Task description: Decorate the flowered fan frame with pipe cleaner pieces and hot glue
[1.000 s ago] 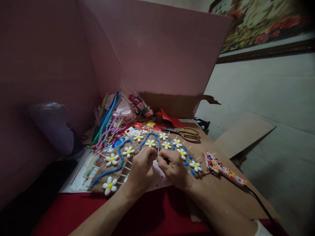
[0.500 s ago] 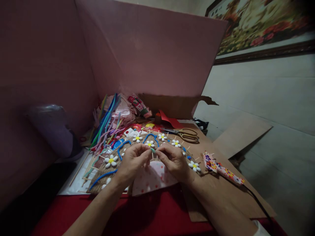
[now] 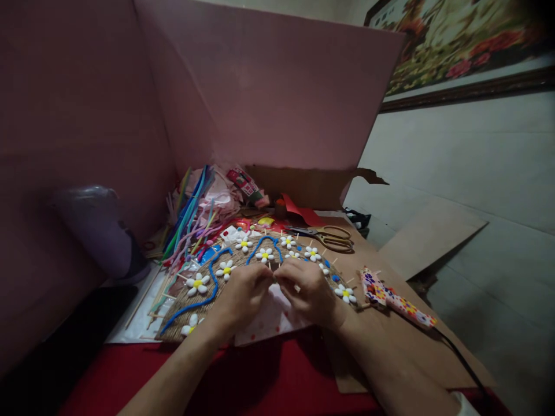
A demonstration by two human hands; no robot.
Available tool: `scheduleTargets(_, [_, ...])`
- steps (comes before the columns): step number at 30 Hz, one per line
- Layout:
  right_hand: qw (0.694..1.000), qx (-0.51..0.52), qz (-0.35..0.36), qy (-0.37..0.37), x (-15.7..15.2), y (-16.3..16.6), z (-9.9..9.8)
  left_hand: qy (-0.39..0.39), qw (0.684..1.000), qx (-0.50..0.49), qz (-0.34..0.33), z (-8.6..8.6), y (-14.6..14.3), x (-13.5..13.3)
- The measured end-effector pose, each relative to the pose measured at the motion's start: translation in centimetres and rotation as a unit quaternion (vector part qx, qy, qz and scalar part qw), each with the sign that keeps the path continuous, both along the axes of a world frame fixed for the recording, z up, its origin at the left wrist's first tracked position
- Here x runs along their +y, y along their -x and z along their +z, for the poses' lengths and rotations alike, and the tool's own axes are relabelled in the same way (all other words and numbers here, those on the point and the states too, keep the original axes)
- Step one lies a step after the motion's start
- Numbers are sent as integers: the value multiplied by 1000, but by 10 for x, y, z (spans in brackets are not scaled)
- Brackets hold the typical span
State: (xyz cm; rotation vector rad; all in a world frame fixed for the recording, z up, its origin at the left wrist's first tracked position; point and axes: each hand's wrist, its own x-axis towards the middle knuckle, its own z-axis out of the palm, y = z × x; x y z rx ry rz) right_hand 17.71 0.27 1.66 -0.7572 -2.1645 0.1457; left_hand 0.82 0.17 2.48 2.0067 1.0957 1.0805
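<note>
A jute arch-shaped craft piece (image 3: 236, 263) lies in front of me, set with white flowers with yellow centres, blue pipe-cleaner curves and protruding wooden sticks. My left hand (image 3: 243, 294) and my right hand (image 3: 309, 292) meet over its inner edge, above a white sheet with red dots (image 3: 269, 320). Both hands have their fingers pinched together at the same spot; what they pinch is too small to make out.
A flower-patterned glue gun (image 3: 392, 297) with a black cord lies to the right on brown cardboard (image 3: 390, 341). Gold-handled scissors (image 3: 332, 236) lie behind the craft. Coloured pipe cleaners (image 3: 191, 214) pile at back left. A pink board (image 3: 269, 92) stands behind.
My hands were lifted half a second ago with a small green-blue piece pinched between them; now they have dropped back onto the craft's inner edge.
</note>
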Motion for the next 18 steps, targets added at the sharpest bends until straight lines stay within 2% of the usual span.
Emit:
scheduleTargets(2, [992,105,6,74,1,1,1,100,992,-57,-45,4,3,-1])
scheduleTargets(4, [969,191,22,155,1,3,2,196,969,-126,-83,7,5,-2])
scheduleTargets(7, [943,245,33,224,-2,8,2,252,936,-221,-105,7,1,-4])
scheduleTargets(9, [947,246,9,207,-4,10,0,261,919,-281,-91,3,-5,-5])
scheduleTargets(12, [970,206,-35,127,-8,13,-5,253,903,-342,-53,-6,-17,-8])
scheduleTargets(14, [980,173,-48,84,-9,15,-8,224,911,-346,-11,-11,-22,-10])
scheduleTargets(18, [988,131,-63,43,-11,17,-10,161,941,-293,62,-15,-25,-12])
